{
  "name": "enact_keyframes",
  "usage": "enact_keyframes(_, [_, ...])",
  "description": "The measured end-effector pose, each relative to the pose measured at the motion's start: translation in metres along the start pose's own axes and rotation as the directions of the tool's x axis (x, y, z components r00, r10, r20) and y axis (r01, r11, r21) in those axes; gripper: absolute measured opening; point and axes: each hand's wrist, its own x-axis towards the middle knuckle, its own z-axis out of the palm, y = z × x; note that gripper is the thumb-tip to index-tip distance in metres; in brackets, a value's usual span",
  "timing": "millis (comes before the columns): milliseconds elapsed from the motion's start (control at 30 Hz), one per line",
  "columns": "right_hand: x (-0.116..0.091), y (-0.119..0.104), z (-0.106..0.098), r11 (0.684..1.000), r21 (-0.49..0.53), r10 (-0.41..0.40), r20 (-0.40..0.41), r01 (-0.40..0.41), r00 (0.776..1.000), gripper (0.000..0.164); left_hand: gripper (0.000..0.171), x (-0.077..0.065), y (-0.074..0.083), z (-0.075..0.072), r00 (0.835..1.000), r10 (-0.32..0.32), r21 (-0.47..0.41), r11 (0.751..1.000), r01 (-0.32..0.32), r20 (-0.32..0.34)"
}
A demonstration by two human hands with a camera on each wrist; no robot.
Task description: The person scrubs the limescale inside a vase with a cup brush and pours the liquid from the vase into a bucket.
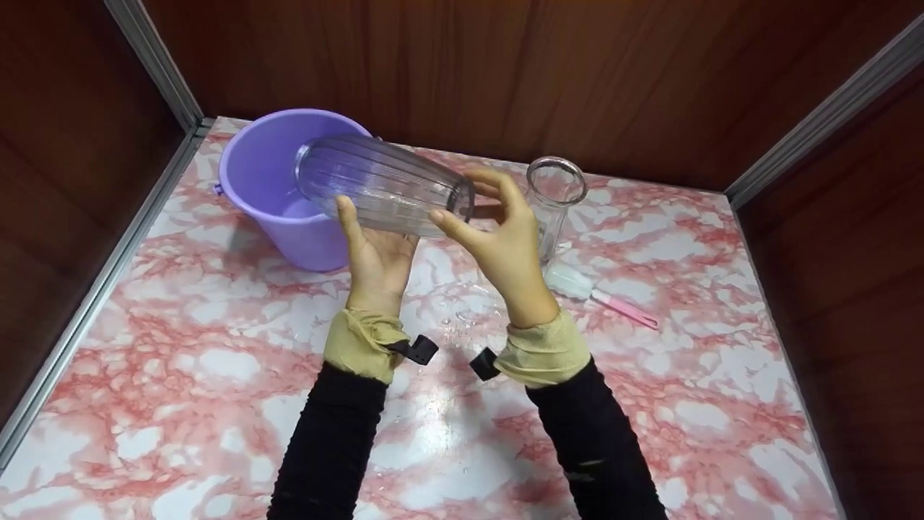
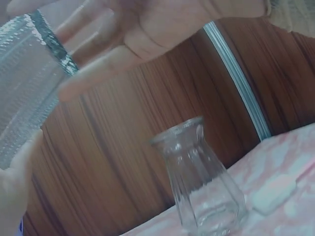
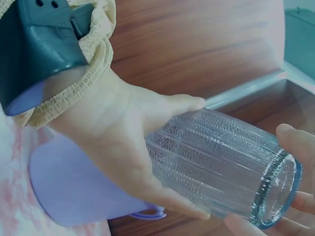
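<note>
Glass with long ribs is the material of the vessel (image 1: 382,184), which is held in the air between two hands, above the table, with its wide end over the opening of the purple bucket (image 1: 310,242). Its long axis lies across the person, nearly sideways: in the head view the wide end points to the upper left, and the narrow end with the thick rim points to the lower right. Which end is the mouth, I cannot tell surely.

The left hand (image 1: 381,261) supports the wider part, its thumb on one side and its fingers on the other; the right hand (image 1: 509,235) grips the narrow end between thumb and fingers. I suppose that two hands are used because wet glass may slip, and that the bucket is near so that it can catch drops.

Just beyond the right hand, a second glass vase (image 1: 554,217) stands upright, probably put aside to leave room. Beside its base lies a sponge brush (image 1: 600,296), its pink handle towards the person, perhaps for easy taking. Water drops (image 1: 455,318) spot the marbled table (image 1: 216,433) below.
</note>
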Motion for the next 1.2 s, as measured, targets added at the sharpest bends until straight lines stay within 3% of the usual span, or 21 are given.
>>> enact_keyframes(67, [-0.002,0.007,-0.006,0.995,0.063,0.078,0.019,-0.079,0.997,0.057,0.105,-0.001,-0.001,-0.002,1.000,-0.012,0.082,0.997,0.013,-0.017])
enact_keyframes(200, [-0.007,0.023,-0.018,0.955,0.200,0.204,0.092,-0.219,0.975,0.055,0.107,-0.002,-0.004,-0.008,1.000,-0.001,0.217,0.976,0.003,-0.011])
enact_keyframes(267, [-0.009,0.032,-0.022,0.939,0.222,0.239,0.128,-0.262,0.963,0.055,0.108,-0.004,-0.005,-0.012,1.000,0.014,0.261,0.965,-0.014,-0.001])
enact_keyframes(433, [-0.016,0.057,-0.031,0.935,0.171,0.283,0.169,-0.310,0.944,0.055,0.115,-0.007,-0.006,-0.022,0.999,0.033,0.353,0.935,-0.035,0.013])
enact_keyframes(667, [-0.027,0.090,-0.034,0.924,0.132,0.324,0.229,-0.359,0.918,0.057,0.117,-0.009,-0.007,-0.033,0.998,0.057,0.537,0.841,-0.060,0.022])
enact_keyframes(800, [-0.035,0.104,-0.029,0.956,0.026,0.275,0.271,-0.293,0.922,0.071,0.114,-0.009,-0.009,-0.038,0.992,0.098,0.604,0.787,-0.125,0.078])
enact_keyframes(867, [-0.040,0.107,-0.024,0.969,-0.051,0.246,0.283,-0.242,0.927,0.081,0.108,-0.010,-0.009,-0.040,0.988,0.106,0.664,0.732,-0.154,0.111])
enact_keyframes(933, [-0.044,0.104,-0.019,0.973,-0.119,0.224,0.286,-0.197,0.932,0.088,0.104,-0.012,-0.008,-0.041,0.987,0.095,0.737,0.656,-0.163,0.133])
enact_keyframes(1100, [-0.052,0.085,-0.010,0.986,-0.141,0.121,0.257,-0.087,0.959,0.091,0.111,-0.017,-0.009,-0.044,0.985,0.046,0.906,0.387,-0.170,0.165])
enact_keyframes(1167, [-0.053,0.081,-0.006,0.990,-0.137,0.076,0.233,-0.045,0.970,0.093,0.117,-0.019,-0.011,-0.046,0.983,0.030,0.939,0.293,-0.182,0.181])
enact_keyframes(1200, [-0.053,0.081,-0.005,0.991,-0.129,0.058,0.222,-0.030,0.973,0.095,0.119,-0.020,-0.013,-0.048,0.981,0.018,0.946,0.262,-0.193,0.196])
